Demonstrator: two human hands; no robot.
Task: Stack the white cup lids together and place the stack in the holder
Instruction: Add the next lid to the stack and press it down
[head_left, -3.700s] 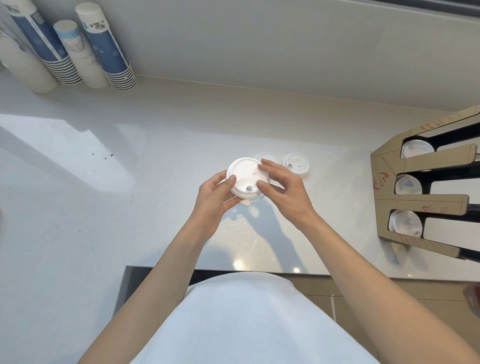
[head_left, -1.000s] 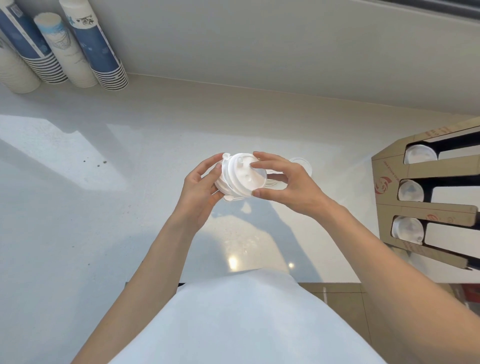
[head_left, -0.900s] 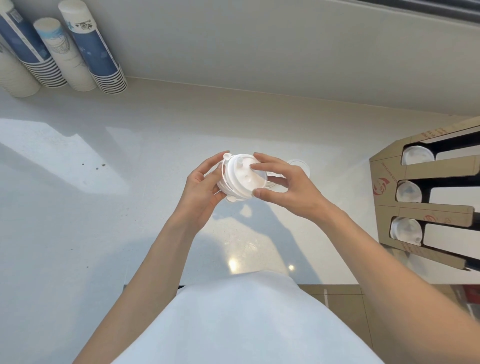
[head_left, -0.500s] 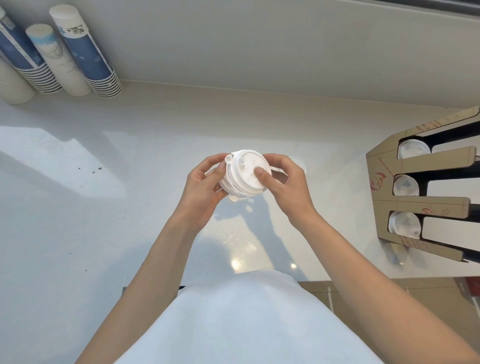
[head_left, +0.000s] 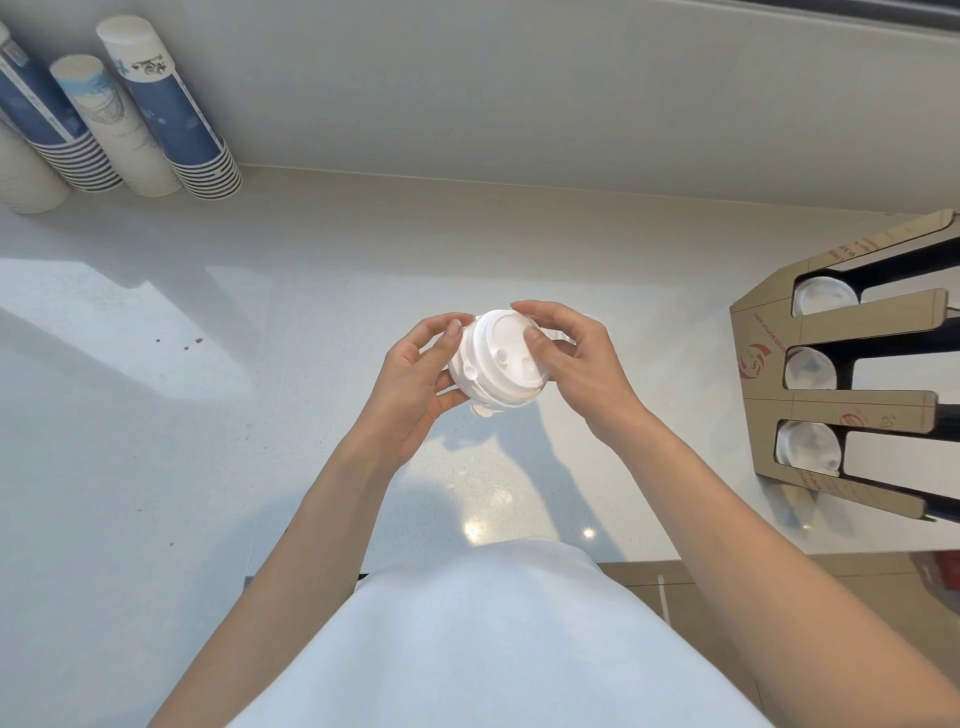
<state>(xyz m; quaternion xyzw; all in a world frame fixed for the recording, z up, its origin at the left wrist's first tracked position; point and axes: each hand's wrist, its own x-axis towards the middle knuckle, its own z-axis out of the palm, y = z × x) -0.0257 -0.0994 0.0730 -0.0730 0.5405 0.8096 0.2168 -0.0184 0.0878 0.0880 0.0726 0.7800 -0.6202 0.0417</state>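
A stack of white cup lids (head_left: 496, 364) is held in the air above the middle of the white counter (head_left: 208, 415). My left hand (head_left: 415, 384) grips the stack's left side, thumb on its rim. My right hand (head_left: 576, 364) grips the right side, thumb pressed on the top lid. The stack is tilted, its top face towards me. The cardboard lid holder (head_left: 831, 405) stands at the right; each of its three slots shows a white lid at its near end. Any lids lying on the counter behind my hands are hidden.
Several stacks of blue and white paper cups (head_left: 171, 119) lean against the wall at the back left. The counter's front edge (head_left: 727, 556) runs below the holder, with a brown floor beyond. My white apron fills the bottom of the view.
The stack has turned a little in my hands and its top face tilts more towards me. My right thumb has slid across the top lid. Both hands keep their hold.
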